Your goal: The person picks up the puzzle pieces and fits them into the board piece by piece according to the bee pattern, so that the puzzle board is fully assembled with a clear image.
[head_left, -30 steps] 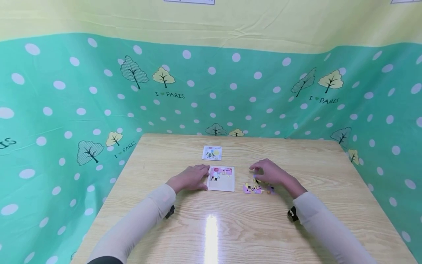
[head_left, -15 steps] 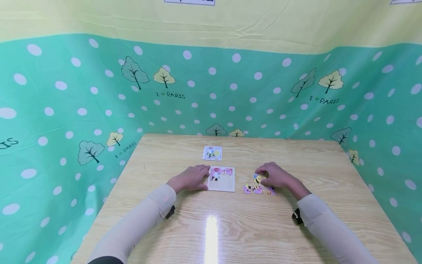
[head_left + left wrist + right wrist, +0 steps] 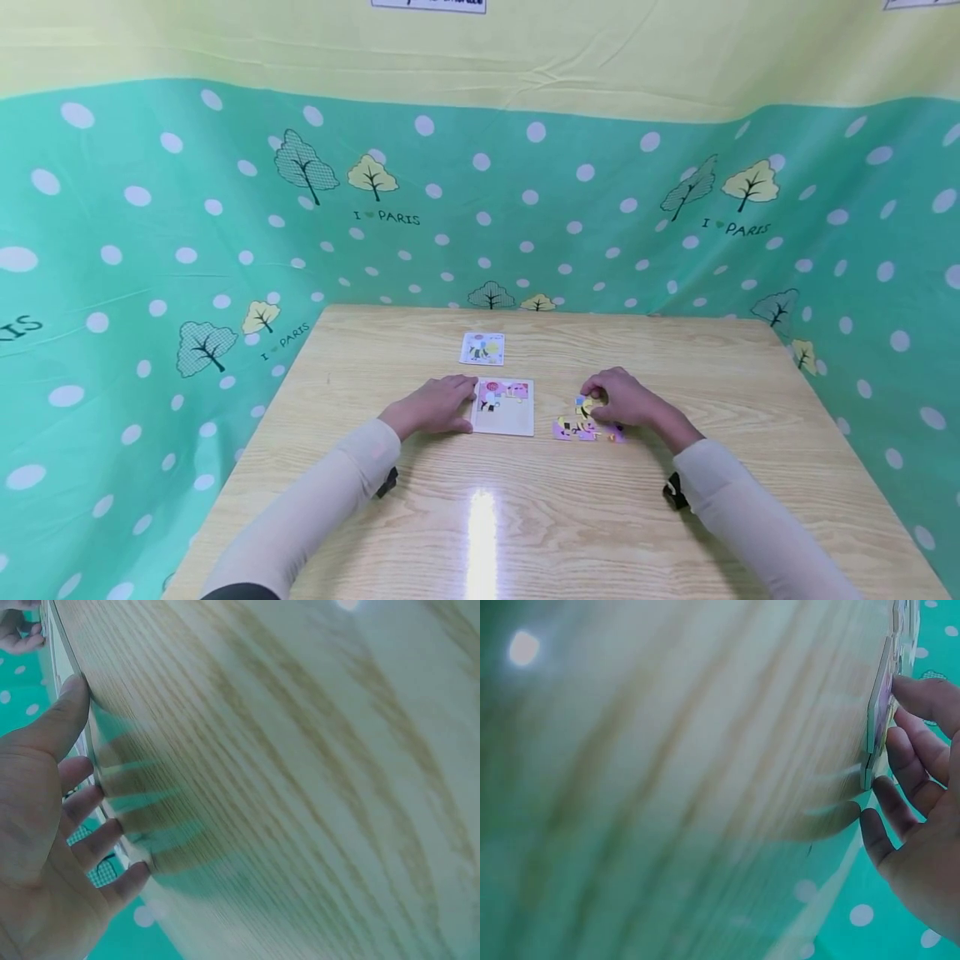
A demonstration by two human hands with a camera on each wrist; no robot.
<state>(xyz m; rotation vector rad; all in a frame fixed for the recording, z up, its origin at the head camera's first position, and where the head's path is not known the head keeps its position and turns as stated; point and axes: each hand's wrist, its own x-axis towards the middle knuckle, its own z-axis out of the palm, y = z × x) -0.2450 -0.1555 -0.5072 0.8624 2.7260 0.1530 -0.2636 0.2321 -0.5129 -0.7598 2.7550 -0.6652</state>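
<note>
A square white puzzle tray lies flat on the table, with several joined pieces along its top and upper left. Against the tray's left edge rests my left hand, thumb near the lower corner and fingertips near the upper one; in the left wrist view those fingers spread fairly straight. My right hand pinches a yellow-and-blue puzzle piece between thumb and index finger, its right part hidden by the hand. Just in front lie several loose pink, yellow and black puzzle pieces, seen nearly edge-on in the right wrist view.
Behind the tray lies a small picture card showing a bee. The wooden table ends at a green dotted curtain at the back and both sides. A bright light reflection shows at the front.
My right hand has moved slightly right and down, and its thumb and index finger have come onto the yellow-and-blue puzzle piece. The left hand has stayed at the tray.
</note>
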